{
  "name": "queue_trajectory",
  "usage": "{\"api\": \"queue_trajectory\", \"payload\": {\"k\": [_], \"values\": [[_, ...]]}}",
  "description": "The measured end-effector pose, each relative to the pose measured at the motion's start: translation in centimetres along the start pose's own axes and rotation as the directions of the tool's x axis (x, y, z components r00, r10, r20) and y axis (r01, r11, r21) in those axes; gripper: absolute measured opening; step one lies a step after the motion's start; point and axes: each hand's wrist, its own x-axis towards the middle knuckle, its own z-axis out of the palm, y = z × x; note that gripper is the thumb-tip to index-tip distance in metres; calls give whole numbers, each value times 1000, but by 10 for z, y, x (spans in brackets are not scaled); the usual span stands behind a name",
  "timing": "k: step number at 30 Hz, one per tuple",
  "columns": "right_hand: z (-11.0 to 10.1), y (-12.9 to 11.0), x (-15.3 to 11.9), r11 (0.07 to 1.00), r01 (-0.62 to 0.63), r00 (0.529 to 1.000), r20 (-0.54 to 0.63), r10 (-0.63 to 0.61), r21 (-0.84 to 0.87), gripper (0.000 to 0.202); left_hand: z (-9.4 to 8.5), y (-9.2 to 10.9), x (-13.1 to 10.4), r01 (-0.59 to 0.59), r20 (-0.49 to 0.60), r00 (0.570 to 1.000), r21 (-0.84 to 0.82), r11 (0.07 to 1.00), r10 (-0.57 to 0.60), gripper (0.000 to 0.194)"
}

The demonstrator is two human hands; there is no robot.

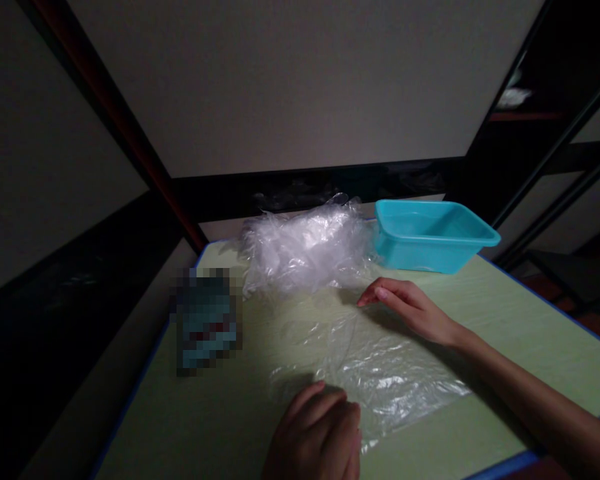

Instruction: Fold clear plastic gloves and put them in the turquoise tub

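Observation:
A clear plastic bag [395,380] lies flat and wrinkled on the pale green table [180,427]. My left hand [315,433] is at its near left edge, fingers curled; what they hold, if anything, is hidden. Over the bag's far edge is my right hand [413,307], its fingers bent and pressed together with the thumb alongside. Whether plastic is between those fingertips is too faint to tell. Beyond both hands sits a crumpled heap of clear plastic bags [310,247].
A turquoise plastic basin [425,253] stands at the back right, beside the heap. At the left edge lies a pixelated, blurred-out object [207,323]. A panelled wall [300,87] rises behind the table.

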Motion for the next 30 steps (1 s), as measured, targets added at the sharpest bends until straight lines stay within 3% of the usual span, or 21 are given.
{"api": "queue_trajectory", "payload": {"k": [5, 9, 14, 24, 30], "values": [[-27, -7, -50, 889, 126, 974, 226, -26, -440, 30, -2, 2, 2, 19, 23, 1000, -18, 1000, -19, 25], [-35, 2, -84, 760, 125, 966, 253, 53, -638, 37, -3, 2, 3, 24, 42, 999, -27, 999, -23, 25], [-29, 6, -102, 682, 190, 975, 218, -46, -706, 45, -7, 4, 7, 62, 10, 998, -26, 998, -62, 23], [-9, -12, -139, 463, 376, 925, 349, -146, -802, 72, -10, 8, 12, 166, -73, 984, 77, 983, -161, 22], [6, -30, -139, 461, 467, 883, 427, -196, -754, 75, -5, 9, 7, 238, -71, 970, 116, 964, -231, 23]]}}
